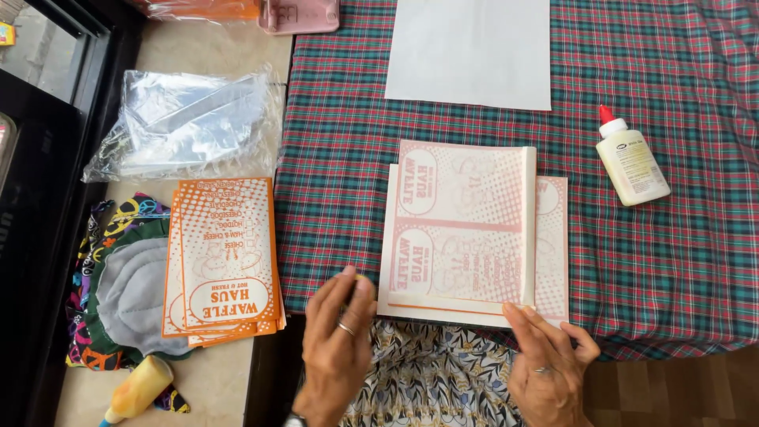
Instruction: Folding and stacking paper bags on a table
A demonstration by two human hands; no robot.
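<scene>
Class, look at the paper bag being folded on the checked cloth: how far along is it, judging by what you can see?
Done: the printed sheet already has its right flap folded over and a narrow bottom strip turned up. In hand: the right hand presses that strip's corner; the left hand rests at the cloth's edge. Left: the glue bottle stands capped, so sealing probably remains. Finished-looking bags lie stacked aside.

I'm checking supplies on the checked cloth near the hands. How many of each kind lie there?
Folded printed paper piece, touched by the right hand: 1
Blank white sheet: 1
White glue bottle with red cap: 1
Total: 3
</scene>
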